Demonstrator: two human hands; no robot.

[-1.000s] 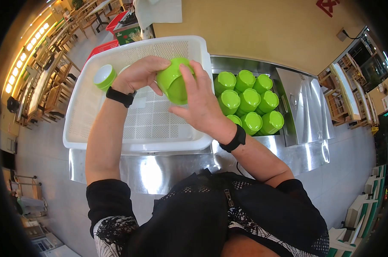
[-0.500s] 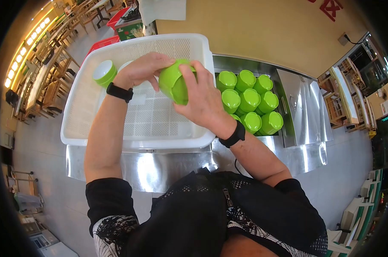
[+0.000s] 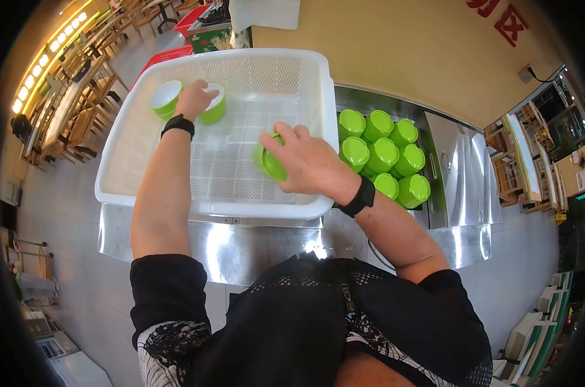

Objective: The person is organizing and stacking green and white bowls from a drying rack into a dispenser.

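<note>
In the big white basket [image 3: 276, 209], my right hand [image 3: 312, 161] is wrapped around a green cup [image 3: 272, 166], which is tilted and slightly blurred. My left hand [image 3: 194, 102] reaches to the back left of the basket, its fingers closed at the rim of another green cup [image 3: 212, 115] with a white inside. Part of that rim is hidden behind the fingers. Just left of this hand, a further green cup [image 3: 167, 97] stands with its white inside facing up.
Right of the basket, several green cups [image 3: 381, 155] stand bottom up in rows in a steel well. A steel panel [image 3: 457, 168] lies beyond them. The steel counter edge [image 3: 286, 242] runs in front of me. A red basket [image 3: 160, 61] sits behind on the left.
My left hand has left the green cup both hands were on and moved left to another cup. My right hand has lowered its cup towards the basket's front right. The view has shifted slightly.
</note>
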